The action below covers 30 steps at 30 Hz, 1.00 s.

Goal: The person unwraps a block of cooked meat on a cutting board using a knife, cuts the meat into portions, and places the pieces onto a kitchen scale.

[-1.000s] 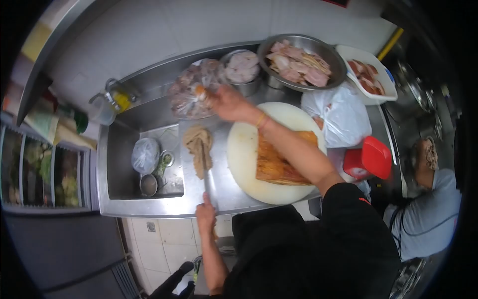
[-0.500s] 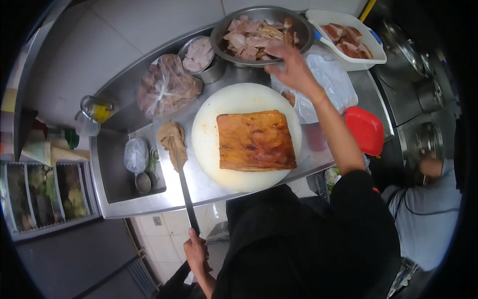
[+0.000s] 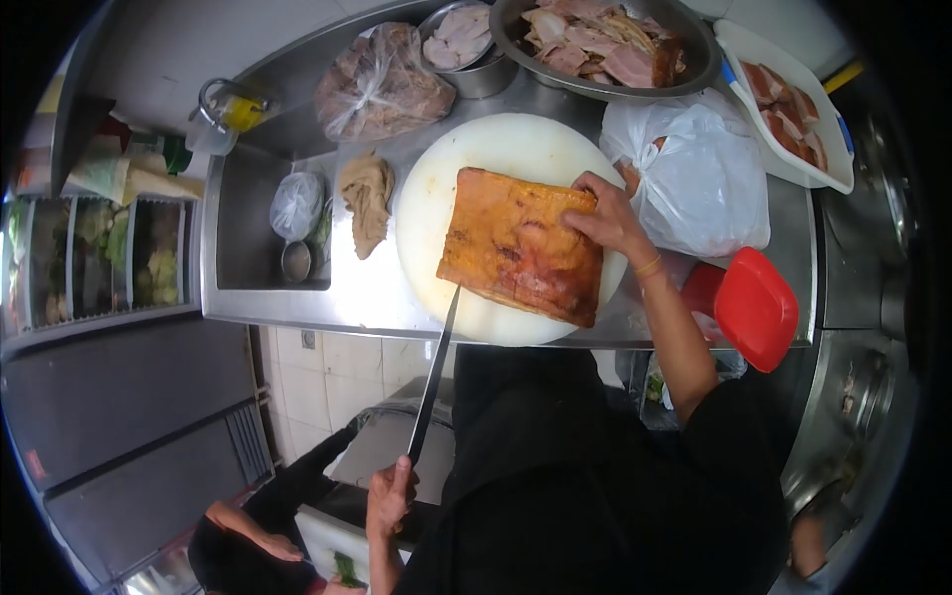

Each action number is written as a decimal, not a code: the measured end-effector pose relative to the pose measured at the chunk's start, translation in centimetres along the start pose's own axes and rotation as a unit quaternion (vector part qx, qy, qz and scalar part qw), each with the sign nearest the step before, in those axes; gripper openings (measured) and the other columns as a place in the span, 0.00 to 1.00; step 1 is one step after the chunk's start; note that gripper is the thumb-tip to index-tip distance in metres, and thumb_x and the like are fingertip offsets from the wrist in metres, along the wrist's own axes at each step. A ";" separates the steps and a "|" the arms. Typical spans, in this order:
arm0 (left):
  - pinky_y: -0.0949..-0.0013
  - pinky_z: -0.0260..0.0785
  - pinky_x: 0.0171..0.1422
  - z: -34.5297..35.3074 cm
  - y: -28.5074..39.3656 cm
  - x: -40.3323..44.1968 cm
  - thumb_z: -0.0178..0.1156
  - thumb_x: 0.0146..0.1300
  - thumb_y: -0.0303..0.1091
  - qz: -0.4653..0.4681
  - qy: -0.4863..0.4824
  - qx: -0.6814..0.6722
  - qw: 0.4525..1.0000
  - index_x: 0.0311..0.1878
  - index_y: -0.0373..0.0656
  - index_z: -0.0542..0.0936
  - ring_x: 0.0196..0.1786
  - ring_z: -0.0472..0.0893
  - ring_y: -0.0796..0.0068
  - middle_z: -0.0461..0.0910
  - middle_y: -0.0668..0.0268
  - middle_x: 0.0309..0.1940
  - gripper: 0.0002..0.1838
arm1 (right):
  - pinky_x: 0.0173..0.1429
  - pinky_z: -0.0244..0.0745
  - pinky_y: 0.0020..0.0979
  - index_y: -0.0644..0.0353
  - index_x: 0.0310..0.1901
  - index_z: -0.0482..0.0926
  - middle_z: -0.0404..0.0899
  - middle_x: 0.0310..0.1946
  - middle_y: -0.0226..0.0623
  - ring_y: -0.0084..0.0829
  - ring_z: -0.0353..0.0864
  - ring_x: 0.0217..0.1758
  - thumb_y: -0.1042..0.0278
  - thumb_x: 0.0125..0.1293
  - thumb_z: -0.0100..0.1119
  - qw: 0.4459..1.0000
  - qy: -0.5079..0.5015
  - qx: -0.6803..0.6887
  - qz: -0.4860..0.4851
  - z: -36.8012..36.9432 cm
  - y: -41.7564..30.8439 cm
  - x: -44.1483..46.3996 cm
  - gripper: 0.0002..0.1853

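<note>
Spanning most of my view, the steel counter (image 3: 359, 297) shows a nearly level front edge, against a slant half a second ago; surface smooth, reflective. On it, the cutting board (image 3: 422, 210): round, thick, off-white, faintly stained.

Next, the metal bowl (image 3: 595, 92), wide and rounded, full of pale pink sliced meat with one browned chunk at its right side. Half a second ago my right hand was beside this bowl; now it is on the slab.

The roasted slab (image 3: 526, 243) lies on the board, as before: roughly rectangular, orange-brown, blistered and glossy top, layered side. Behind its right end, the white plastic bag (image 3: 709, 183), thin, crinkled, bulging.

The knotted clear bag (image 3: 385, 84) is lumpy with brownish pieces. The red container (image 3: 759, 307) is hard plastic, flared.

The knife (image 3: 436, 377): long, narrow, straight blade. Its tip was at the cloth (image 3: 367, 203) half a second ago; now it is at the slab's near left corner, contact uncertain. Cloth: tan, soft, bunched, now well apart from the blade.

Left hand (image 3: 389, 496): fingers pressed together around the handle, thumb laid along it. Right hand (image 3: 607, 213): fingers bent over the slab's far right corner, thumb apart on top; whether they pinch, I cannot tell.
</note>
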State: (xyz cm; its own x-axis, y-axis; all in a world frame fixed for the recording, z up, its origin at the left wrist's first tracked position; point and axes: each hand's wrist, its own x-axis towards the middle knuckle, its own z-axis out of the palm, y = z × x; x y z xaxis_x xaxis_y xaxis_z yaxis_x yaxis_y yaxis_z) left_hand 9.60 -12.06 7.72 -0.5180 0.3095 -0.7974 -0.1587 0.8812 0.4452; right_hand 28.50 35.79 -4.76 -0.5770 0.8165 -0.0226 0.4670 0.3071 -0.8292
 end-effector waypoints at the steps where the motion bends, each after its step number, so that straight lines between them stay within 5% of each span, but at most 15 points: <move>1: 0.71 0.54 0.19 0.0 -0.4 -0.4 0.53 0.75 0.63 -0.006 0.001 -0.002 1.000 0.26 0.35 0.78 0.15 0.67 0.81 0.68 0.71 0.13 0.36 | 0.53 0.77 0.39 0.67 0.44 0.80 0.84 0.40 0.52 0.49 0.84 0.46 0.53 0.49 0.72 1.000 0.003 0.009 0.006 0.1 0.2 0.2 0.27; 12: 0.67 0.62 0.24 0.9 -0.4 1.8 0.50 0.76 0.64 0.006 0.015 0.062 0.998 0.26 0.32 0.79 0.18 0.72 0.75 0.71 0.65 0.14 0.39 | 0.43 0.76 0.38 0.70 0.34 0.80 0.82 0.30 0.48 0.43 0.81 0.34 0.53 0.41 0.73 0.993 0.035 0.024 0.108 -0.6 -0.5 -2.7 0.26; 17: 0.60 0.68 0.34 0.9 3.4 5.0 0.47 0.76 0.65 0.108 0.061 0.168 0.978 0.26 0.30 0.79 0.25 0.77 0.66 0.74 0.58 0.16 0.41 | 0.39 0.74 0.36 0.69 0.32 0.79 0.79 0.25 0.43 0.38 0.78 0.30 0.54 0.44 0.73 0.962 0.182 0.042 0.197 1.9 -2.1 -8.6 0.24; 21: 0.58 0.69 0.36 0.7 4.7 6.3 0.47 0.76 0.66 0.082 0.045 0.147 0.985 0.26 0.29 0.80 0.26 0.78 0.65 0.76 0.55 0.17 0.42 | 0.36 0.73 0.32 0.68 0.33 0.79 0.80 0.26 0.38 0.29 0.77 0.30 0.57 0.51 0.75 0.925 0.262 0.124 0.246 5.7 -2.6 -13.2 0.21; 30: 0.65 0.64 0.25 -2.0 3.3 9.6 0.47 0.73 0.70 0.073 0.032 0.063 0.995 0.23 0.32 0.78 0.18 0.73 0.72 0.72 0.63 0.14 0.44 | 0.47 0.85 0.24 0.68 0.49 0.79 0.84 0.42 0.36 0.25 0.86 0.40 0.65 0.69 0.70 0.850 0.010 0.457 0.262 12.0 -10.0 -16.2 0.16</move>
State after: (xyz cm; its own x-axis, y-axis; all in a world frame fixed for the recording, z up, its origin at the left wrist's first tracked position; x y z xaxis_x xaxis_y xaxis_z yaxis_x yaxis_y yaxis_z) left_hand 2.40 -6.88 2.37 -0.5806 0.4180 -0.6987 0.0272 0.8676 0.4964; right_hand 25.08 13.64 -2.84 -0.4346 0.7344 -0.5214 -0.0633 -0.6024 -0.7957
